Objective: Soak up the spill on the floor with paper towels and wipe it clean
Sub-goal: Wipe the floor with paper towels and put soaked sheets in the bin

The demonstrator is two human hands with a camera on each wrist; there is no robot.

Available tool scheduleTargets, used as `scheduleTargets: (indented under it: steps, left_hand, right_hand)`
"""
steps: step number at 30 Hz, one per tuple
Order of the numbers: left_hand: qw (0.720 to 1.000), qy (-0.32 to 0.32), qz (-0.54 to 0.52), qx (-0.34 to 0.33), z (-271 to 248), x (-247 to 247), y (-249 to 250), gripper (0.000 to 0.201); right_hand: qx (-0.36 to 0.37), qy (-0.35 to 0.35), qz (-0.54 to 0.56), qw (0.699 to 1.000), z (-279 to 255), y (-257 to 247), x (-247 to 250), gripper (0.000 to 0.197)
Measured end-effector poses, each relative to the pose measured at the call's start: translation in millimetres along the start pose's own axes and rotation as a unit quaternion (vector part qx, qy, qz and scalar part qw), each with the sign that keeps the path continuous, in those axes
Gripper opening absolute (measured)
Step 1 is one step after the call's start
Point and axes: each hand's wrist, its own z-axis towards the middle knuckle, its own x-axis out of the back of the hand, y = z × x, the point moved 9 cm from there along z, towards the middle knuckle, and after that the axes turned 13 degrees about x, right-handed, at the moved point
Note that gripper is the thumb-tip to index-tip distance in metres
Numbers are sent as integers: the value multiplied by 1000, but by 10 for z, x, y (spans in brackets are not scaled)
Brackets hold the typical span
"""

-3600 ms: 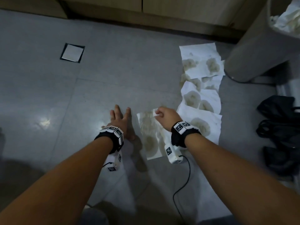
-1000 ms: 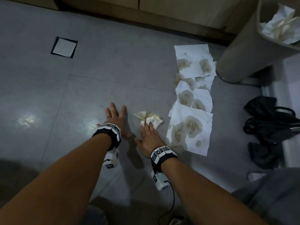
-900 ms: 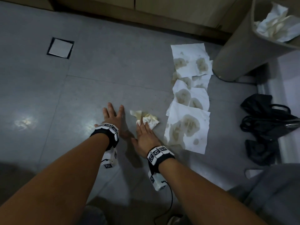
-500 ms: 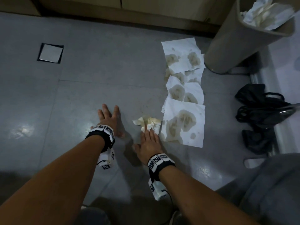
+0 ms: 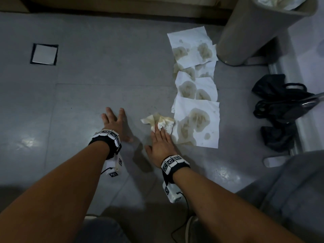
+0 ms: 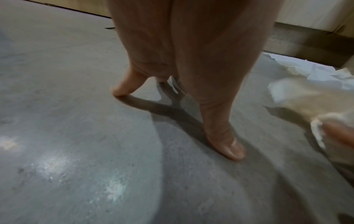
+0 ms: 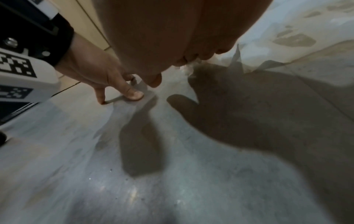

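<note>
A crumpled, yellow-stained paper towel wad (image 5: 158,120) lies on the grey floor (image 5: 87,95), touching the left edge of the nearest flat stained sheet (image 5: 198,123). My right hand (image 5: 160,135) presses the wad with straight fingers. More soaked sheets (image 5: 196,88) run in a column toward the bin. My left hand (image 5: 114,121) lies flat on the floor to the left of the wad, fingers spread, holding nothing. The left wrist view shows its thumb (image 6: 228,147) on the floor and the wad (image 6: 306,103) at the right. The right wrist view shows the sheets (image 7: 291,39).
A tall grey bin (image 5: 254,32) with used towels in it stands at the back right. Black bags (image 5: 280,106) lie along the right side by a metal rail. A square floor drain cover (image 5: 43,54) sits at the far left. Cabinet base (image 5: 122,6) runs along the back.
The flat sheet my right hand pinched 3.6 s ago is now a crumpled wad. Over the last second the right hand slid it rightward to the flat sheet. The left hand stayed put.
</note>
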Motion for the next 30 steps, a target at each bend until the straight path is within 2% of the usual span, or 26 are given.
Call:
scheduleTargets:
  steps: [2,5,8,11,13,15,19,24,28,30]
  left_hand:
    - [1000,1,0,3,17,-14,-2,146]
    - [1000,0,2,6,26,-20,7,146]
    - [1000,-1,5,12,41,-24,2,147]
    - [1000,5,5,6,9,-16,13,146]
    - [1000,2,0,-3,-18,-4,22,142]
    - [1000,0,-6,-8,2,-4,20,142]
    - [1000,10,8,-1,10,-11,-2,146]
    - [999,25,-3,29,-52,4,37,141]
    - [1000,1,-13,10,-93,29,15,144]
    - [1000,1,-8,-6,-134,49,10,141]
  right_hand:
    - [2,6,-10,1000,6,5,16,74]
    - [-5,-33,-12,999,-8,81,-76,76]
    - [24,-4,21,999,27,-69,0,77]
    - [84,-44,-15,995,15,-373,-157,69]
    - [92,-81,-53,991,-4,-420,-325,60]
    - [96,-75,-73,990,17,-383,-317,57]
    - [135,4,-62,989,125,-364,168,48]
    - [119,63,6,991,448,-128,968,34]
    - [86,108,86,987,748,253,1718,41]
    - [74,143,93,983,811,444,2161,33]
